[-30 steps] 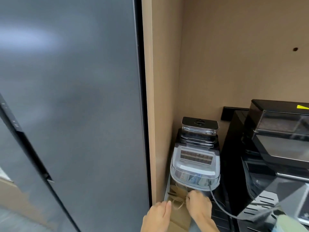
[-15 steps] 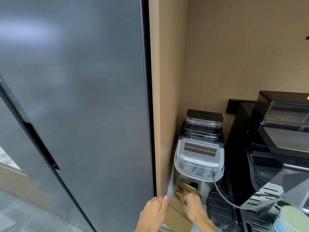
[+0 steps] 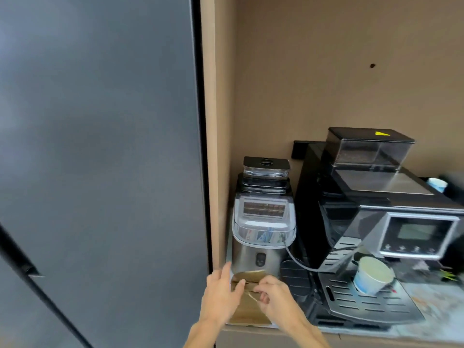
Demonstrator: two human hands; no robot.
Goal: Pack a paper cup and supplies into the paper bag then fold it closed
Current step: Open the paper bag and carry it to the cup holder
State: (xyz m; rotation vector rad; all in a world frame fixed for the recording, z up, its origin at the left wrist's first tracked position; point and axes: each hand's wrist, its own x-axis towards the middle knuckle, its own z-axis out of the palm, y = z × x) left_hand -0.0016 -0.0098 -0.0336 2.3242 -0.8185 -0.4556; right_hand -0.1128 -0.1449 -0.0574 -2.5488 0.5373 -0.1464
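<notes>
Brown paper bag [image 3: 247, 306] is pinched at its top by both my hands [image 3: 219, 293], [image 3: 272, 295]; next I think: open it for the cup [image 3: 374, 278].

A: Plain kraft-brown paper bag [image 3: 247, 310] near the counter edge, no print showing on it.

B: Far behind it, a brushed-silver ice maker with a clear lid [image 3: 262, 237], and bits of blue and red show through the lid.

A: To the right, a glossy black coffee machine [image 3: 364, 234], silver frame round its grey screen, yellow triangle on the hopper.

B: White paper cup with a pale blue band [image 3: 372, 278] on its drip tray. Tan wall panels [image 3: 339, 71] behind, matte dark grey door [image 3: 100, 146] at left.
</notes>
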